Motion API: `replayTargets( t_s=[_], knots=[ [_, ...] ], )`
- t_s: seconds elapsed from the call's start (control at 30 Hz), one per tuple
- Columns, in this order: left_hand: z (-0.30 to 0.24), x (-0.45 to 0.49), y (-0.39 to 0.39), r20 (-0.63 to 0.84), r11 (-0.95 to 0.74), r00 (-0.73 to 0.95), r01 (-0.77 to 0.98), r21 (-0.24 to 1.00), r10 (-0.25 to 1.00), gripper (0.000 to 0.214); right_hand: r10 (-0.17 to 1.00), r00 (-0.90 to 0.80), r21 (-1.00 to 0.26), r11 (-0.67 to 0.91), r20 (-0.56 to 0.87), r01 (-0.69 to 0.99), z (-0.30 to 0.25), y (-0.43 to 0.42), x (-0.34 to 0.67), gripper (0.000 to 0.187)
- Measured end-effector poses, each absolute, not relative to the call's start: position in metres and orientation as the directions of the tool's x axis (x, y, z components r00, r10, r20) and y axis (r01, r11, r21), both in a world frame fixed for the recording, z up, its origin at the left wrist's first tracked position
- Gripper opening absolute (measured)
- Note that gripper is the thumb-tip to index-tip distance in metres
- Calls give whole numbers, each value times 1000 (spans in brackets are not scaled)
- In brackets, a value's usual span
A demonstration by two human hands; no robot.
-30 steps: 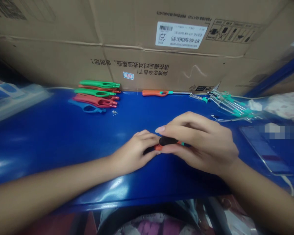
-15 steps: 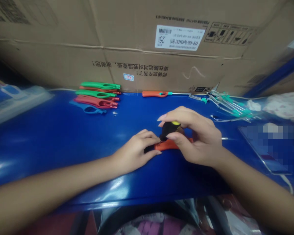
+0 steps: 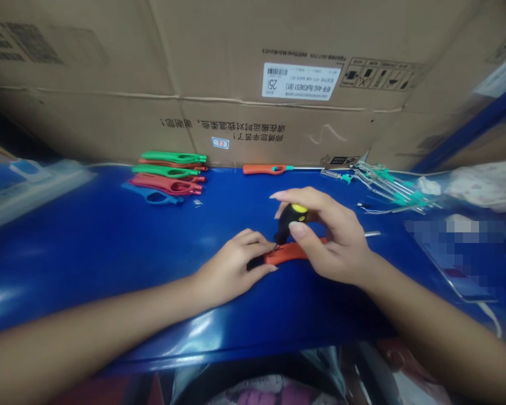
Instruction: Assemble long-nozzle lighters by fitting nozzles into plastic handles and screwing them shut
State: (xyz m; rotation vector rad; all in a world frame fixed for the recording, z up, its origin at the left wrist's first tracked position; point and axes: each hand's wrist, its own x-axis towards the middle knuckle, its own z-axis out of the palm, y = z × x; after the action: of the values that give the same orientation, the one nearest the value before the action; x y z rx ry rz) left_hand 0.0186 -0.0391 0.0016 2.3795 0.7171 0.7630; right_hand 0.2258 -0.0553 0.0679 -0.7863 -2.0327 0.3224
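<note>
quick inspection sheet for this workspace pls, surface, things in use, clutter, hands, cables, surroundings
surface: glossy blue table
things in use: orange lighter lying on the table; black-and-yellow screwdriver, tilted, its tip end at the lighter's left part
clutter: stacked coloured handles, small metal pieces, second lighter, metal rods with teal parts, phone
hands: left hand grips the lighter's left end; right hand holds the screwdriver
cables: white cable at the phone's near end
surroundings: cardboard with printing and labels behind the table
</note>
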Motion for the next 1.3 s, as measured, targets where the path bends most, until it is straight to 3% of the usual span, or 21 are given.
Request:
replayTargets(
  t_s=[0.17, 0.3, 0.37, 0.43, 0.5, 0.57, 0.7, 0.8, 0.9, 1.03, 1.2, 1.3],
  knots=[
    [3, 16, -42, 354, -729, 703, 340, 594, 617, 27, 644, -393, -546, 765, 656, 343, 68, -53, 230, 39],
    [12, 14, -45, 286, -741, 728, 432, 513, 623, 34, 570, -67, -504, 771, 819, 389, 78, -42, 242, 33],
    [20, 14, -47, 211, -744, 742, 518, 422, 637, 39, 552, 64, -514, 720, 831, 467, 86, -33, 255, 29],
    [28, 13, -47, 145, -740, 741, 592, 321, 656, 38, 604, 87, -542, 631, 792, 555, 91, -24, 272, 24],
    [35, 12, -45, 96, -731, 734, 637, 246, 672, 35, 690, 32, -516, 510, 723, 689, 92, -17, 289, 20],
    [39, 8, -37, 58, -727, 736, 649, 223, 675, 30, 745, -79, -375, 420, 662, 826, 88, -13, 303, 14],
    [47, -6, -6, 40, -734, 757, 616, 286, 652, 21, 850, -189, -180, 312, 492, 933, 78, -9, 323, 7],
    [56, -17, 25, 101, -727, 735, 624, 286, 671, 25, 940, -102, -152, 158, 326, 976, 72, -7, 333, 13],
    [64, -20, 54, 172, -706, 688, 656, 268, 705, 28, 996, -10, -126, 21, 90, 992, 67, -6, 341, 30],
    [62, -10, 89, 236, -683, 641, 690, 242, 731, 29, 991, -43, -127, 27, -127, 992, 60, -7, 345, 46],
    [46, 12, 129, 284, -668, 611, 718, 194, 739, 21, 975, -36, -99, 14, -219, 995, 56, -6, 345, 45],
    [38, 22, 145, 289, -679, 623, 716, 163, 727, 26, 975, -5, -64, -10, -224, 998, 57, -5, 347, 46]
  ],
)
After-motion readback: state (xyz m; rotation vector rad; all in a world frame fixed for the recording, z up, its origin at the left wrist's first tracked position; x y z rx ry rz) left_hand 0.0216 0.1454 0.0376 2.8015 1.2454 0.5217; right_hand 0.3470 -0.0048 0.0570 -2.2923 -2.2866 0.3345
